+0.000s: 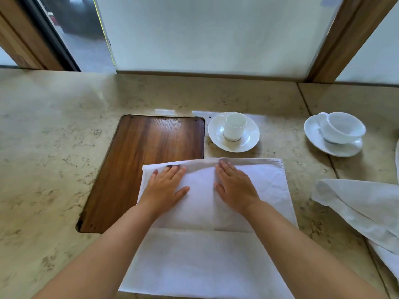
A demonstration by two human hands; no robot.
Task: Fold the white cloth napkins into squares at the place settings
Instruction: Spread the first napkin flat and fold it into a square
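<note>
A white cloth napkin (200, 255) lies spread on the beige stone counter (54, 147) in front of me. Its far part is folded over toward me, with the layer's edge running across at mid-cloth. My left hand (166, 186) lies flat, fingers straight, on the folded layer near its left end. Palm down beside it, my right hand (235, 186) presses the same layer. The napkin's far left corner overlaps a wooden inset panel (140, 160). A second white napkin (362, 203) lies crumpled at the right edge.
A small white cup on a saucer (233, 132) stands just beyond the napkin. A wider white cup on a saucer (334, 134) sits at the far right. Frosted glass (216, 33) and wooden frames close off the counter's back.
</note>
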